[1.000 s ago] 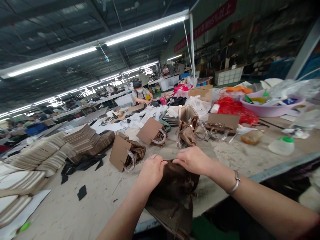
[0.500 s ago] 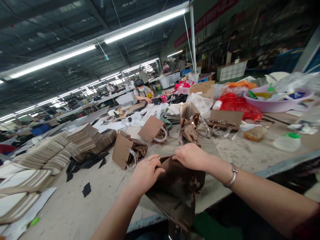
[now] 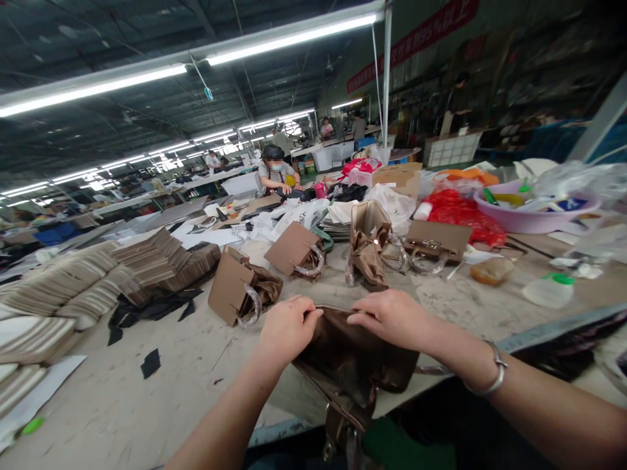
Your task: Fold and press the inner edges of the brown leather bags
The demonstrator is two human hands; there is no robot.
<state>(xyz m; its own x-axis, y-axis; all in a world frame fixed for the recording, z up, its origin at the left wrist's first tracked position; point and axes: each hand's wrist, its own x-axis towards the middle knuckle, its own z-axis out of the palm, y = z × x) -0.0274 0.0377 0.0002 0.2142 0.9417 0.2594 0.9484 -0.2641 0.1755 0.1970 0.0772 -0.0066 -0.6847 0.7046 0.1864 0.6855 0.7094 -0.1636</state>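
A dark brown fabric bag piece [image 3: 355, 362] lies at the near edge of the worktable [image 3: 161, 391] and hangs over it. My left hand [image 3: 287, 328] is closed in a pinch on its top edge at the left. My right hand [image 3: 392, 318] grips the same top edge at the right, fingers curled over it; a silver bracelet [image 3: 490, 385] is on that wrist. Just beyond my hands lie three tan bags with clear handles: one [image 3: 242, 290] at the left, another [image 3: 296, 251] in the middle, a third [image 3: 369, 245] standing at the right.
Stacks of tan panels [image 3: 98, 281] fill the left of the table, with black scraps [image 3: 149, 362] near them. At the right are a white squeeze bottle with green cap [image 3: 548, 290], a pink basin [image 3: 531, 212] and a red plastic bag [image 3: 460, 212]. A person [image 3: 275, 173] works farther back.
My hands have stayed on the bag's top edge while spreading it a little wider. The view has shifted slightly, and the bag's lower part hangs further over the table edge.
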